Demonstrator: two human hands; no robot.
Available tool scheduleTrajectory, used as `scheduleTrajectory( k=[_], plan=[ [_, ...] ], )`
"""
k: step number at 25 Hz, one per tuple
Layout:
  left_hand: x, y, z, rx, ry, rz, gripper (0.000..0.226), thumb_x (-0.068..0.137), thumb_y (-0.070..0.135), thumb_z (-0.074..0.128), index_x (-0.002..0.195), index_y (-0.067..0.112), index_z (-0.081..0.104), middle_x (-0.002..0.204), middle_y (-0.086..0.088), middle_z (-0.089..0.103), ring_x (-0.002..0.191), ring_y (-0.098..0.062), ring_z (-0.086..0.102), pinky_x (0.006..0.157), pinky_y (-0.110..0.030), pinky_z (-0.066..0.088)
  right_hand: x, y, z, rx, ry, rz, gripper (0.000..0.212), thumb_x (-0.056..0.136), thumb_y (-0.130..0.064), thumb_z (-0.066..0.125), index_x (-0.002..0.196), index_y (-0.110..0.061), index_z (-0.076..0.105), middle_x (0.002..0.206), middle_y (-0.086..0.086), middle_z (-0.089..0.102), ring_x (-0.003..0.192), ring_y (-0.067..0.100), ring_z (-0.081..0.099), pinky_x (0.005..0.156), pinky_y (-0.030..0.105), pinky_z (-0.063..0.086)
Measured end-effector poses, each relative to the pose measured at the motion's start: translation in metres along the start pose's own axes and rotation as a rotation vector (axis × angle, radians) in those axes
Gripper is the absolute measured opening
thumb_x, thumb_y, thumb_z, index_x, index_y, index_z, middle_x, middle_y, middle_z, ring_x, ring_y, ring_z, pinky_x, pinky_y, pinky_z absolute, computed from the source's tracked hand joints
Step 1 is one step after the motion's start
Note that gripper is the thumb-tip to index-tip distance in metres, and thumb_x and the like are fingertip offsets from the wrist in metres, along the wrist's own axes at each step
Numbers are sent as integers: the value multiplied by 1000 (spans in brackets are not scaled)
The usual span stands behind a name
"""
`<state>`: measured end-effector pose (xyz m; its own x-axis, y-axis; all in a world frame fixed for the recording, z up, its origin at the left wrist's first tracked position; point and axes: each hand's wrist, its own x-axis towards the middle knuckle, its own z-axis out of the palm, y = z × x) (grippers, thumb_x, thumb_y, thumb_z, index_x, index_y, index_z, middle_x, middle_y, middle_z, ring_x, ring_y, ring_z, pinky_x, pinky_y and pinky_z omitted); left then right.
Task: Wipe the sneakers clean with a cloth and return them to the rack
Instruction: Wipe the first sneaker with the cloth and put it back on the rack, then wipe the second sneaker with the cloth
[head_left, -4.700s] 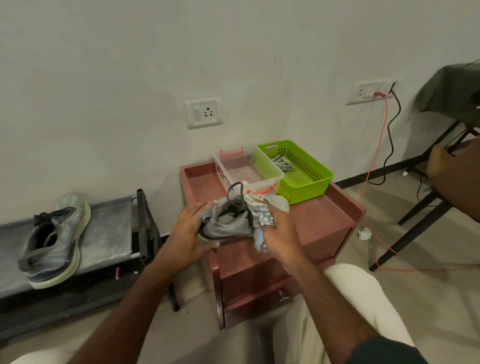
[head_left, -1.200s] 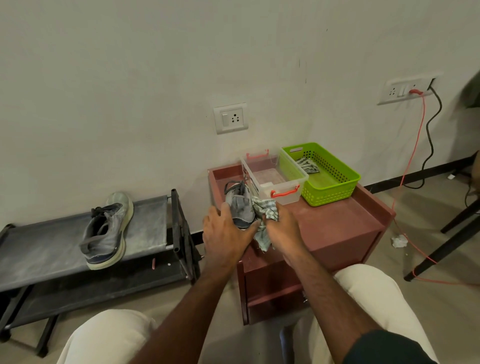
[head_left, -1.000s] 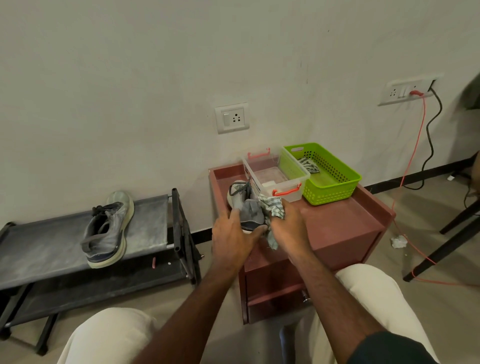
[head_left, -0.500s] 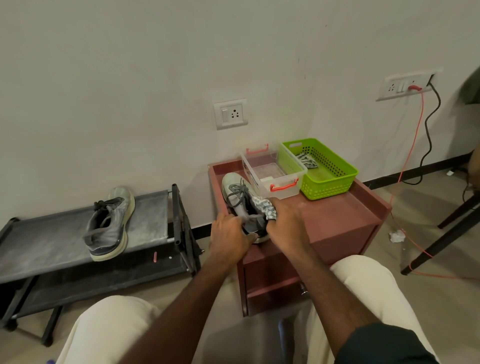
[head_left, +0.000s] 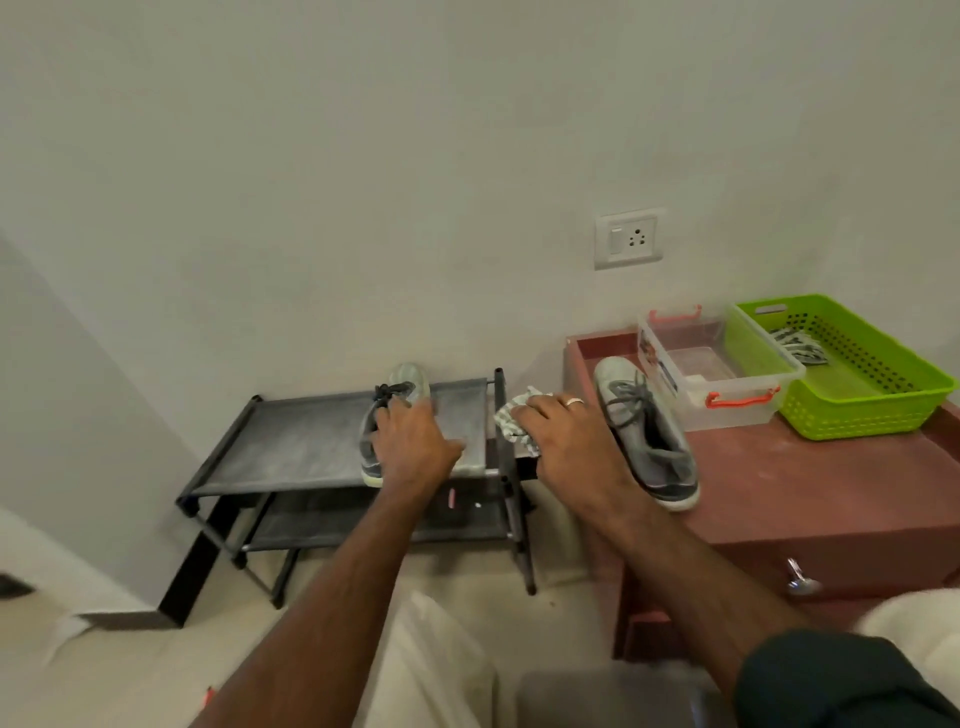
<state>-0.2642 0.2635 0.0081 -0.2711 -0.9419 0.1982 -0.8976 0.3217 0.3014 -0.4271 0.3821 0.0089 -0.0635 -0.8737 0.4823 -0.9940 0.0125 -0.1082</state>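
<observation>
One grey sneaker (head_left: 644, 431) stands on the left part of the red cabinet top (head_left: 810, 483), toe toward the wall, with no hand on it. A second grey sneaker (head_left: 402, 387) lies on the top shelf of the black rack (head_left: 291, 441). My left hand (head_left: 413, 441) lies over this sneaker's heel and side, fingers curled onto it. My right hand (head_left: 563, 441) holds a striped cloth (head_left: 514, 421) bunched under its fingers, between the rack's right post and the cabinet.
A clear plastic box (head_left: 711, 364) with orange latches and a green basket (head_left: 852, 364) stand at the back of the cabinet. The rack has a lower shelf (head_left: 363, 525). A wall socket (head_left: 628, 239) is above. My knees are at the bottom.
The sneaker I was holding and wiping now stands on the cabinet, released. My view swung left; my left hand went to the sneaker on the rack and my right hand carried the cloth left.
</observation>
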Motion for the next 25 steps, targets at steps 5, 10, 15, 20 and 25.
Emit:
scheduleTrajectory(
  k=[5,10,15,20,25],
  plan=[
    [24,-62,10,30,-71,-249,71,76,34,84,135,19,49,140,-12,39,129,-33,39,103,-52,43,29,-29,21,48,-76,22,51,83,-4,61,131,-19,58,128,3,63,113,26,55,92,41,50],
    [48,-93,30,-253,-153,-336,52,79,23,83,126,13,62,121,-12,63,105,-26,64,94,-36,53,32,-30,41,104,-109,65,53,82,-8,67,132,-22,58,128,2,63,113,24,56,96,40,50],
    [54,-77,28,-499,-13,-379,27,88,17,75,112,7,69,105,-11,72,88,-21,69,86,-39,59,20,-17,42,265,-6,127,54,80,2,63,129,-20,62,124,-1,66,110,21,56,95,38,51],
    [26,-14,-1,-848,26,-75,15,84,12,79,98,12,73,86,-3,74,77,-12,68,69,-24,54,6,17,1,378,249,214,56,79,5,58,130,-17,63,121,1,67,107,19,60,96,36,50],
    [-14,73,-5,-1316,-202,156,21,85,-6,72,103,5,72,104,-11,76,93,-18,70,87,-32,58,-28,87,-71,440,685,499,49,75,2,50,117,-15,69,105,4,71,95,21,64,83,26,46]
  ],
)
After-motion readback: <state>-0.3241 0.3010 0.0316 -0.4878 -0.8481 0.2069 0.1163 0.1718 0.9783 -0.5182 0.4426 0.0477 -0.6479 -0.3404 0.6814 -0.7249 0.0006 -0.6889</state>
